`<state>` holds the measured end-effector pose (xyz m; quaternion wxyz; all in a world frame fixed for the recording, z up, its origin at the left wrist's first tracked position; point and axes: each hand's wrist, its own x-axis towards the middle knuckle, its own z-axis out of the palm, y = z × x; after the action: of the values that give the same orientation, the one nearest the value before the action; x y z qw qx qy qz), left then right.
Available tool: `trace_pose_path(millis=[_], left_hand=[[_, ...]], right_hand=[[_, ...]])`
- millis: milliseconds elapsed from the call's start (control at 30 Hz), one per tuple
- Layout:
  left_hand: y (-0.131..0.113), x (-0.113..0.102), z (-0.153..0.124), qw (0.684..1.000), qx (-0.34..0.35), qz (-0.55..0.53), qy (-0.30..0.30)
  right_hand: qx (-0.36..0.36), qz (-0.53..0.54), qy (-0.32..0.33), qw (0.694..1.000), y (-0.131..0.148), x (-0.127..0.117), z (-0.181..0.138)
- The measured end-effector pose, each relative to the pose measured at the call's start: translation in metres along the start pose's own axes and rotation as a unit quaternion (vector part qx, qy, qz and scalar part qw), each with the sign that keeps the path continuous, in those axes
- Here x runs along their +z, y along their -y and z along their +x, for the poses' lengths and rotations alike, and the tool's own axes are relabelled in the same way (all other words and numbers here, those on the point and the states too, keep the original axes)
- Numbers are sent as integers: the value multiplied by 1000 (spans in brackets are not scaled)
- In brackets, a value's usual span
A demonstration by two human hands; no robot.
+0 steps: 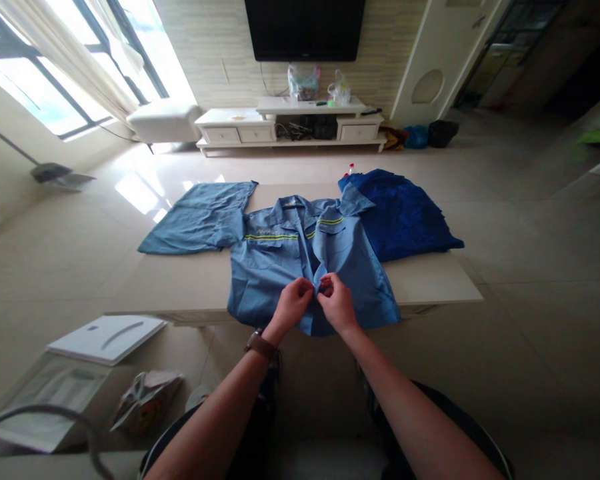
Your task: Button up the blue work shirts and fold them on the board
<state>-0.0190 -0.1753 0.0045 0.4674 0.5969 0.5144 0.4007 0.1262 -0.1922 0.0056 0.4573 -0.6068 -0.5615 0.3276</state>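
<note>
My forearms [215,413] extend forward from the near edge of view, above my dark-clad legs [433,393]. A watch [261,343] with a brown strap is fitted at the left wrist. To the left of my legs are a plastic packet [147,400], a translucent container [60,393] and, farther forward, a flat white box [107,337].

My left hand [295,301] and right hand [337,305] meet at the lower front of a blue shirt [267,267]. The fingers of each hand are pinched narrow, holding the fabric at the front edges. The shirt lies front up across the middle of the counter [443,283], collar away from me, with its hem hanging past the near edge. The front panels are parted above my hands. A yellow stripe crosses the chest above the pockets.

The shirt's sleeves overlap two neighbouring items: a lighter blue garment [195,217] on the left and a dark blue garment pile [400,213] on the right. A red cap [351,166] shows behind the pile.

Beyond the counter, against the wall, stands a white TV cabinet [220,135] bearing plastic bags [303,85]. A white stool [165,121] is positioned left of it. A black television [305,30] is mounted above.
</note>
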Motion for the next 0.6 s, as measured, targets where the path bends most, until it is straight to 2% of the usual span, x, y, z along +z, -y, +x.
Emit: trace_pose_path(millis=[267, 400, 600], left_hand=[[3, 8, 1, 985, -66, -156, -34], [1, 9, 1, 980, -77, -167, -73], [-5, 12, -6, 979, -98, -157, -89]], right_hand=[[-80, -75, -12, 994, 2, -1, -4], [-62, -43, -11, 997, 4, -1, -3], [-58, -41, -4, 997, 6, -3, -2]])
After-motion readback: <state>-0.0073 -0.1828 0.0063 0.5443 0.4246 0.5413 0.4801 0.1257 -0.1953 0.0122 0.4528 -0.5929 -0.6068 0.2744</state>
